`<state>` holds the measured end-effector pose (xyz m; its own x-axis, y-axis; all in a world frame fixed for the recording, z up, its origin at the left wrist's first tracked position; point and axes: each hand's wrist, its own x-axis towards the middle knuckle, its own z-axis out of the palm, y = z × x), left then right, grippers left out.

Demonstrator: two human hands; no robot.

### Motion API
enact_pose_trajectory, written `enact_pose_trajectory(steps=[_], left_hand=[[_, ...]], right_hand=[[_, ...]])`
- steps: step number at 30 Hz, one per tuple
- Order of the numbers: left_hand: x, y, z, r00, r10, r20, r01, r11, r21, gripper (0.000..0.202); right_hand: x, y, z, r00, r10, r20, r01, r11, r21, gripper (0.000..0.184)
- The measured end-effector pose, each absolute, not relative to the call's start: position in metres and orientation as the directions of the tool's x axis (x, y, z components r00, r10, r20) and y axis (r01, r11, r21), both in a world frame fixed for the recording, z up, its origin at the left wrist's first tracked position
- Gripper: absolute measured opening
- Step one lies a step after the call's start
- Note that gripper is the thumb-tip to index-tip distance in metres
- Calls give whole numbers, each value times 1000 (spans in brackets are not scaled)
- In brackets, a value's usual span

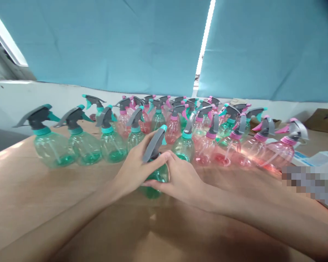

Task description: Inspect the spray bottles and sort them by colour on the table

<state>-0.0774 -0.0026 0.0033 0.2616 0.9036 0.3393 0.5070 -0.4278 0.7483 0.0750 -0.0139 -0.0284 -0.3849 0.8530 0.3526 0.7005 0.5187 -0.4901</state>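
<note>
Between my hands, in the middle of the head view, stands a green spray bottle (153, 191) with a grey trigger head and a turquoise nozzle. My left hand (136, 163) wraps round its upper part, the thumb lying across just below the grey head. From the other side my right hand (184, 174) grips the bottle's body, its thumb low across the front. The two hands meet at the bottle's right side and cover much of it. Just behind my hands a green spray bottle (183, 146) and a pink spray bottle (205, 147) stand upright.
Several green spray bottles (86, 147) line the left of the wooden table (57, 203), with several pink spray bottles (251, 149) on the right. More stand in rows behind. A cardboard box (324, 120) lies at far right, under the blue curtain (125, 47).
</note>
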Motion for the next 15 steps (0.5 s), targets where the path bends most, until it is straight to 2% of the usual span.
enact_pose_trajectory(steps=[1, 3, 8, 11, 15], left_hand=[[-84, -3, 2, 271, 902, 337, 488, -431, 759, 47], [-97, -4, -4, 255, 908, 332, 453, -416, 789, 50], [-125, -12, -23, 123, 958, 257, 509, -284, 812, 37], [-135, -15, -31, 119, 965, 235, 529, -262, 807, 29], [-140, -15, -37, 131, 964, 232, 527, -266, 807, 23]], right_hand=[[74, -12, -26, -367, 869, 333, 716, 492, -494, 60], [74, -6, -22, -332, 892, 307, 743, 448, -497, 63], [71, 16, -16, -256, 921, 292, 848, 359, -389, 58], [67, 28, -14, -227, 938, 264, 891, 309, -333, 62], [65, 39, -11, -203, 952, 231, 909, 271, -318, 62]])
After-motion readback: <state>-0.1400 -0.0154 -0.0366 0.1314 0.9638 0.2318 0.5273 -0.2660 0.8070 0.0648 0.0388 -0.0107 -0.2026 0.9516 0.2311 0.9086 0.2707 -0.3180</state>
